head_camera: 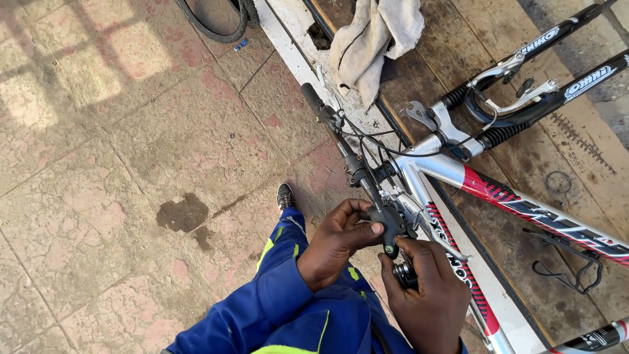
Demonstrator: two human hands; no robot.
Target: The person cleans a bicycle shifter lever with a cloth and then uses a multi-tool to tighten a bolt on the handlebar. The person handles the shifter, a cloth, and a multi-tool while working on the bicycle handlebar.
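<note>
A silver and red bicycle frame (458, 174) lies on a wooden workbench (557, 164), its black handlebar (341, 141) reaching out over the paved floor. My left hand (337, 242) grips the black shifter and brake unit (388, 221) on the near end of the handlebar, thumb pressed on its side. My right hand (426, 295) is closed around the handlebar end just below that unit, fingertips touching it. Black cables (373, 141) run from the bar to the frame. The black suspension fork (544, 78) points to the upper right.
A crumpled dirty cloth (377, 36) lies at the bench's far edge. A black tyre (219, 23) rests on the paved floor at the top. My blue trouser leg and dark shoe (284, 195) stand by a dark stain (183, 213). A loose cable (570, 272) lies on the bench.
</note>
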